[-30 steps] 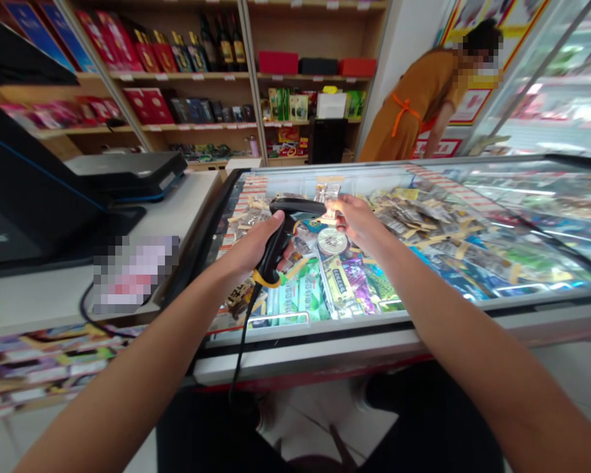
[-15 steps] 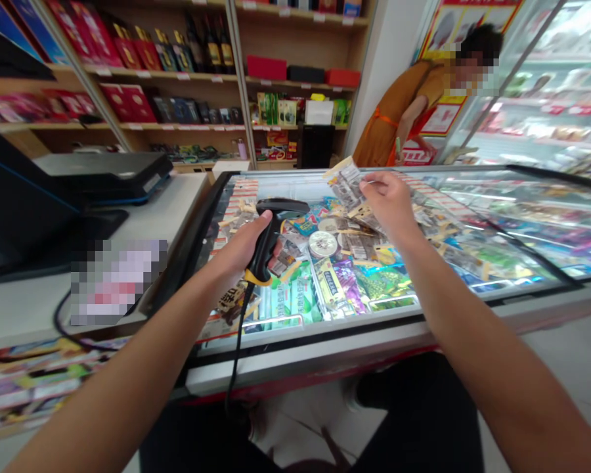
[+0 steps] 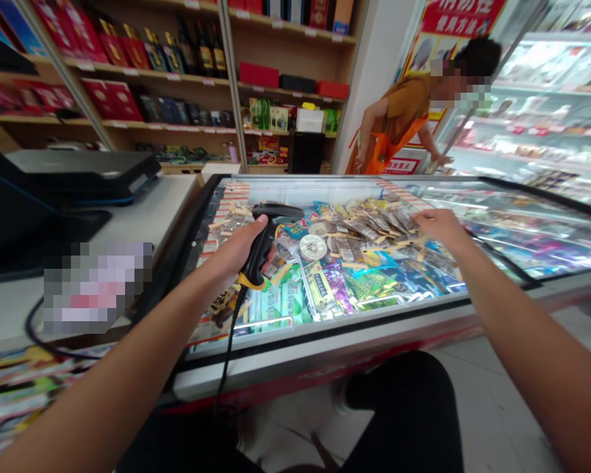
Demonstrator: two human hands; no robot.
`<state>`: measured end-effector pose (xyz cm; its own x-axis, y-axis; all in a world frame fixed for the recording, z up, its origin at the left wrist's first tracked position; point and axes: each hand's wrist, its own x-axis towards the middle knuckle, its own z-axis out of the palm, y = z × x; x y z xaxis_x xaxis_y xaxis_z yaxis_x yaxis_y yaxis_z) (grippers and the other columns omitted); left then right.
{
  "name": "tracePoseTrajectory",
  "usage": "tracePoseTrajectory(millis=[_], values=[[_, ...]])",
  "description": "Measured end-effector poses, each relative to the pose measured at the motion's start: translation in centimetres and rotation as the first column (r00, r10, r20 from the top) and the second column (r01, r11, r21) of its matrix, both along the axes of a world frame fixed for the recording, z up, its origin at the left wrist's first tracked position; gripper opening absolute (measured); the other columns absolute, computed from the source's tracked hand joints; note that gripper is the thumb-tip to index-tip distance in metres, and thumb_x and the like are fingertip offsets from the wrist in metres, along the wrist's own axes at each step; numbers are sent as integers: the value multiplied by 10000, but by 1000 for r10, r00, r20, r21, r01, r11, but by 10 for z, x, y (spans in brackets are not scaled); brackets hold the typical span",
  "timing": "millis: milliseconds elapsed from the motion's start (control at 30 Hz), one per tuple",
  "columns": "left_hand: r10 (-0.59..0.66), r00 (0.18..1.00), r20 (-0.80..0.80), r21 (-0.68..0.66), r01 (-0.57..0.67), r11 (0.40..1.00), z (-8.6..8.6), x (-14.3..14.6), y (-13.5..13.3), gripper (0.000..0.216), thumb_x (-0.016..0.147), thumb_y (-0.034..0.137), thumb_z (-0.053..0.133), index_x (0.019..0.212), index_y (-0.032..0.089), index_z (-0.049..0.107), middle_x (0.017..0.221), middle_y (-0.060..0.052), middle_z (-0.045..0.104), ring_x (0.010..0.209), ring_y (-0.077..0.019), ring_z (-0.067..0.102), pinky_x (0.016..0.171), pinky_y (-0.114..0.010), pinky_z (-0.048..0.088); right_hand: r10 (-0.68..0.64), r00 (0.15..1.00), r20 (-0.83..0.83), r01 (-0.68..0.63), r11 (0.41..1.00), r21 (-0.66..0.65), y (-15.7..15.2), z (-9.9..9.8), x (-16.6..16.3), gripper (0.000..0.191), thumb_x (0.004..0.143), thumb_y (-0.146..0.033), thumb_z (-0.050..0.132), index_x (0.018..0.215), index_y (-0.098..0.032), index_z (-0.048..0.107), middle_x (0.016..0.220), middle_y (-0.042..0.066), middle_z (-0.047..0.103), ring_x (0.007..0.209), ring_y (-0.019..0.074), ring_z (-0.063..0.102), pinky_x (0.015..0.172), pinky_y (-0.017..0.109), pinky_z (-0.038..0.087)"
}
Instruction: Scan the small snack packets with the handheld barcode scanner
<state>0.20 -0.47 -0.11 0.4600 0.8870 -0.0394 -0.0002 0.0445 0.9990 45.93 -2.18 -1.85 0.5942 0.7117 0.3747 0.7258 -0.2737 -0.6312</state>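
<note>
Right-hand shelves [image 3: 546,108] glare white while frame edges blur

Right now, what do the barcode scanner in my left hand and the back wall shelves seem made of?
Barcode scanner: probably hard plastic, mostly matte, black and yellow, judging by its moulded shape. Shelves: likely wood or wood-look board, smooth and matte, judging by the light-brown tone.

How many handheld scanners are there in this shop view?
1: the black-and-yellow scanner, in the left hand, held above the display case. Others could be hidden behind things.
</note>
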Motion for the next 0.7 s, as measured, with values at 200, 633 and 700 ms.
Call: tracePoseTrajectory(millis=[200, 633, 700], values=[[2, 1000, 29, -29, -1, 1000, -1, -1, 4, 503, 900, 665, 552, 755, 184, 530, 531, -23, 590, 357, -124, 507, 356, -220, 362, -28, 994, 110, 16, 994, 112, -2, 4, -14, 167, 839, -319, 606, 830, -209, 732, 877, 136, 738, 947, 342, 685, 925, 506, 503], [171, 976, 133, 8, -173, 985, 5, -7, 5, 469, 961, 627, 494, 865, 179, 600, 585, -17, 625, 393, -116, 516, 386, -219, 379, 811, 584, -40, -811, 581, -67, 8, -29, -257, 263, 916, -479, 676, 995, -230, 707, 1046, 111, 724, 901, 266, 660, 836, 392, 487], [197, 968, 152, 13, -201, 979, 5, -9, 5, 478, 959, 642, 481, 886, 187, 608, 576, -7, 612, 392, -116, 506, 387, -220, 370, 809, 571, -143, -821, 563, -94, 23, -36, -276, 335, 855, -533, 749, 997, -232, 707, 1025, 101, 719, 858, 252, 656, 774, 366, 484]])
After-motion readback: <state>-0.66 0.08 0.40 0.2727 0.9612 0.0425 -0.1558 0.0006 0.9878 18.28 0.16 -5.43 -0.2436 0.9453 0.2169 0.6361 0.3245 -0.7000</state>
